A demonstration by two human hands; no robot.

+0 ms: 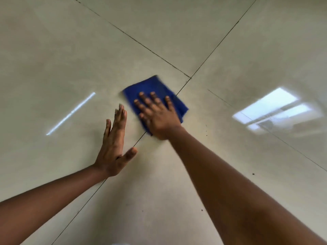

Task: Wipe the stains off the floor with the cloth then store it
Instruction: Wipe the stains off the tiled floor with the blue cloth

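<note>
A folded blue cloth [155,89] lies flat on the glossy beige tiled floor [70,59], close to where dark grout lines cross. My right hand [157,115] presses down on the cloth with its fingers spread, and its edges are blurred. My left hand [115,144] is flat and open just left of the cloth, fingers together, thumb out, holding nothing. A few small dark specks [206,129] dot the tile to the right of my right wrist.
Dark grout lines [141,44] run diagonally across the floor and cross at the upper centre. A window's bright reflection [272,108] shines on the right tile, a thin light streak [70,114] on the left. More specks [253,174] lie further right.
</note>
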